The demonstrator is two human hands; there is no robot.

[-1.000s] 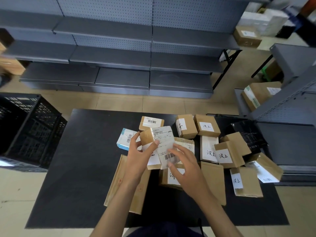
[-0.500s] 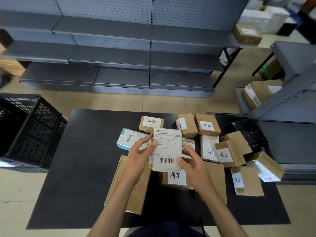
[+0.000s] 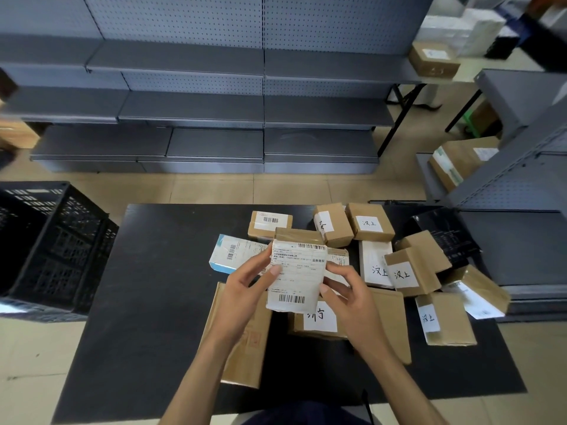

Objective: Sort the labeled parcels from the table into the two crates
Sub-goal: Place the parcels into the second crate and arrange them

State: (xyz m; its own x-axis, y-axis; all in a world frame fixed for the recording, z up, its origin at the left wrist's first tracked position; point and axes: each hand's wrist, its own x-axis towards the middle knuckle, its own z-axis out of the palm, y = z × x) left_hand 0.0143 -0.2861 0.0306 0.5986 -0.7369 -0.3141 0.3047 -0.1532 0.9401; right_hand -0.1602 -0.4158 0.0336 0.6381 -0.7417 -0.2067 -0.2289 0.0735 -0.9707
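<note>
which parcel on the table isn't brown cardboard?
The white-and-blue box at the pile's left edge, just beyond the left hand. It carries a barcode label; the others are brown cartons.

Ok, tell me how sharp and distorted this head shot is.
Head view: wide-angle bending bows the shelving and table edges; the held parcel label and both hands, left and right, look sharp; far corners smear; lighting even, no glare.
</note>
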